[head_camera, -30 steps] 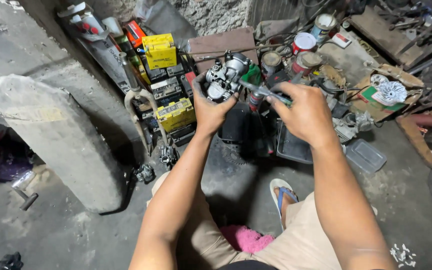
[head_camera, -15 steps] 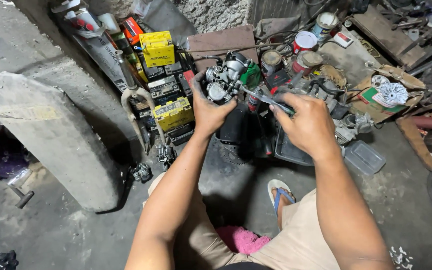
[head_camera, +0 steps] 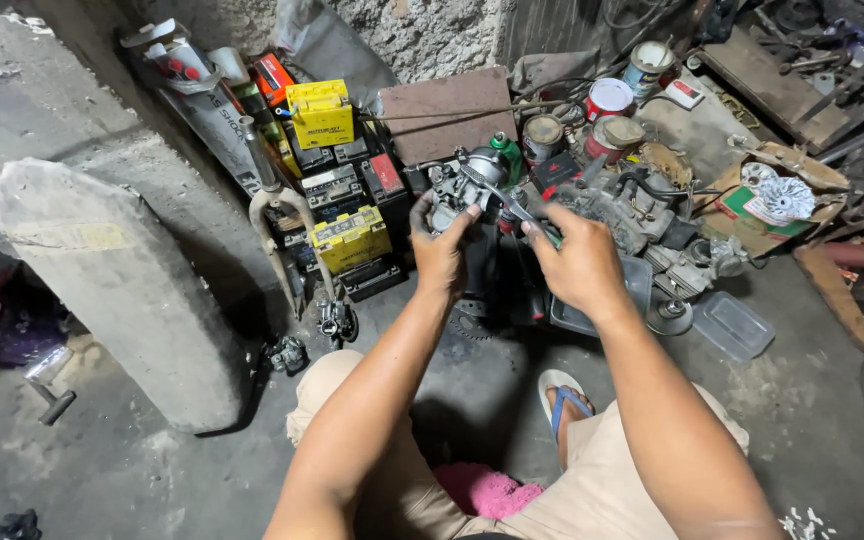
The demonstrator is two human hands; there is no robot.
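Observation:
My left hand (head_camera: 440, 250) grips a small grey metal carburetor (head_camera: 460, 185) and holds it up in front of me. My right hand (head_camera: 574, 262) holds a green-handled screwdriver (head_camera: 514, 205), whose shaft slants up to the left with its tip on the carburetor's top. Both forearms reach forward over my knees. The lower part of the carburetor is hidden behind my left fingers.
Yellow and black batteries (head_camera: 350, 238) are stacked at the back left by a rough wall. A concrete block (head_camera: 122, 285) lies to the left. Paint tins (head_camera: 608, 98), an engine part (head_camera: 632, 212), a dark tray (head_camera: 638, 285) and a clear plastic lid (head_camera: 732, 325) lie to the right.
The carburetor and both hands have stayed close together, shifting slightly within the view as my head moved. The screwdriver stays angled onto the carburetor's top.

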